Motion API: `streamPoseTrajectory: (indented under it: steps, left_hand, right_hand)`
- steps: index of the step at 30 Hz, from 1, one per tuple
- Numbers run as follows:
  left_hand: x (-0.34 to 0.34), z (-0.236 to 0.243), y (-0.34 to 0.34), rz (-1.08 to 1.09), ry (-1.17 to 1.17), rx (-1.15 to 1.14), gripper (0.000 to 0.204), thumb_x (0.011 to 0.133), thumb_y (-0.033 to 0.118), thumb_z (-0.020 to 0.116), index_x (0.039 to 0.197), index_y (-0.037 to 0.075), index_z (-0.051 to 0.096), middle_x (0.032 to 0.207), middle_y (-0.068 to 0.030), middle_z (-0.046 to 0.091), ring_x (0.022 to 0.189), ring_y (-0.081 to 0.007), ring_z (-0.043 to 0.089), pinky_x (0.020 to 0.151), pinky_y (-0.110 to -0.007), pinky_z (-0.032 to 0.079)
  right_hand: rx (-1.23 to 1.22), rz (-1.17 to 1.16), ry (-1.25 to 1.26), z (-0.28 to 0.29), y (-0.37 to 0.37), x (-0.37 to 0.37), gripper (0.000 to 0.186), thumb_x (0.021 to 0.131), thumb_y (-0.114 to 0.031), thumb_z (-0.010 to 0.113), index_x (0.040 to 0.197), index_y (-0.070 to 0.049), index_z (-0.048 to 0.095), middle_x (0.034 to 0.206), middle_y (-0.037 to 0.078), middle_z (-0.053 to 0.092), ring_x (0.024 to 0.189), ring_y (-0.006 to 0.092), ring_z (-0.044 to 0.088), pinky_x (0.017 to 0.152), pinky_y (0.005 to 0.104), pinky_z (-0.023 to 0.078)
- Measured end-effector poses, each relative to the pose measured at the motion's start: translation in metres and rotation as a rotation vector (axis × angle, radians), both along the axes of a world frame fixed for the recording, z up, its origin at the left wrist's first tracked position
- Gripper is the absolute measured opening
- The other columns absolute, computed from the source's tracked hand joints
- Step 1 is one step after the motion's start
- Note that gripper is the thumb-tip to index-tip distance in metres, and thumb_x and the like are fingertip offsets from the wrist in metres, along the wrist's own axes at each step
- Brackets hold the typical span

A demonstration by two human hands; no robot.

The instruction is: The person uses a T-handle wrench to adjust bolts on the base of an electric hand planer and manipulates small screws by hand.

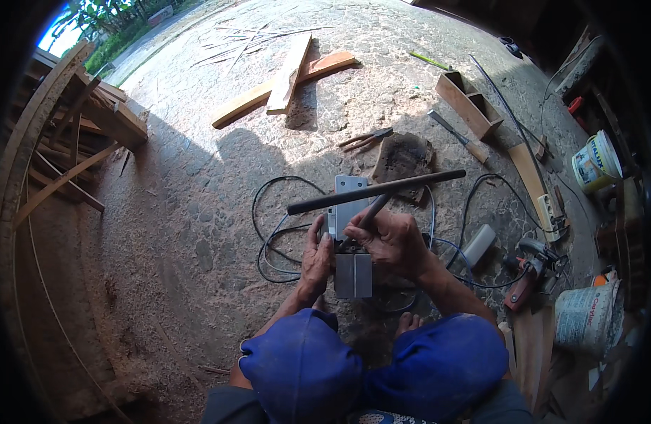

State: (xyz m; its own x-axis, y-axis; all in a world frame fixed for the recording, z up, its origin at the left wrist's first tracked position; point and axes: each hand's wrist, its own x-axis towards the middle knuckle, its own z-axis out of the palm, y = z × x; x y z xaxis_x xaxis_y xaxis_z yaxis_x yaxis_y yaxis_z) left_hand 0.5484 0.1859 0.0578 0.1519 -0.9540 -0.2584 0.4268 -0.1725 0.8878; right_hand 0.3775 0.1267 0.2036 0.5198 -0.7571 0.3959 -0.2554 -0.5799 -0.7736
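Note:
Between my knees, an electric planer (353, 275) lies with its flat silver sole facing up. My left hand (316, 260) is closed around the planer's left side, thumb near the gap in the sole. In my right hand (395, 244) is a dark T-handled tool (373, 193), its long crossbar tilted above the planer. The tool's stem runs down through my closed fingers toward the middle gap of the sole. Its lower tip and the contact there are hard to make out behind the fingers.
Beyond the planer lie pliers (366, 140), a dark wood block (403, 157), a chisel (458, 137) and a wooden box (468, 106). Cables (260, 233) loop around. At right are a power strip (548, 218), a power tool (527, 277) and buckets (597, 162). Crossed beams (286, 85) lie ahead.

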Motion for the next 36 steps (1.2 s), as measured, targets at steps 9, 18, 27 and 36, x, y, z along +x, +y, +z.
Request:
streamPoseTrajectory:
  steps: [9,18,27,36]
  left_hand:
    - [-0.001,-0.007,-0.004,-0.019,-0.002,-0.011,0.055,0.109,0.021,0.047,0.159,0.013,0.028,0.106,-0.0010,0.060,0.076,-0.0029,0.049,0.063,-0.020,0.043]
    - [0.005,-0.012,-0.004,-0.092,-0.158,0.037,0.055,0.109,0.021,0.047,0.160,0.013,0.028,0.130,-0.0100,0.058,0.088,-0.0083,0.056,0.071,-0.024,0.049]
    - [0.002,-0.007,0.000,-0.074,-0.026,-0.065,0.053,0.110,0.020,0.042,0.158,0.003,0.027,0.155,-0.0177,0.039,0.139,-0.0249,0.044,0.116,-0.037,0.038]
    - [0.005,0.001,-0.001,-0.081,0.008,-0.022,0.052,0.111,0.020,0.042,0.158,0.006,0.026,0.153,-0.0172,0.041,0.138,-0.0238,0.045,0.114,-0.036,0.039]
  right_hand:
    - [0.039,-0.132,-0.263,-0.031,-0.019,0.022,0.036,0.091,-0.021,0.079,0.108,-0.005,0.052,0.094,0.011,0.064,0.082,0.0186,0.064,0.067,0.0388,0.053]
    - [0.428,0.082,-0.610,-0.036,-0.013,0.067,0.022,0.105,-0.008,0.056,0.127,-0.004,0.054,0.095,0.002,0.061,0.086,0.0103,0.058,0.084,0.0277,0.050]
    - [0.398,0.092,-0.408,-0.018,0.008,-0.029,0.022,0.106,0.001,0.048,0.126,-0.008,0.047,0.107,0.008,0.063,0.111,0.0209,0.069,0.091,0.0340,0.058]
    - [0.293,0.052,-0.434,-0.027,0.017,-0.023,0.017,0.106,-0.002,0.048,0.123,-0.008,0.048,0.110,0.008,0.063,0.111,0.0234,0.069,0.102,0.0392,0.053]
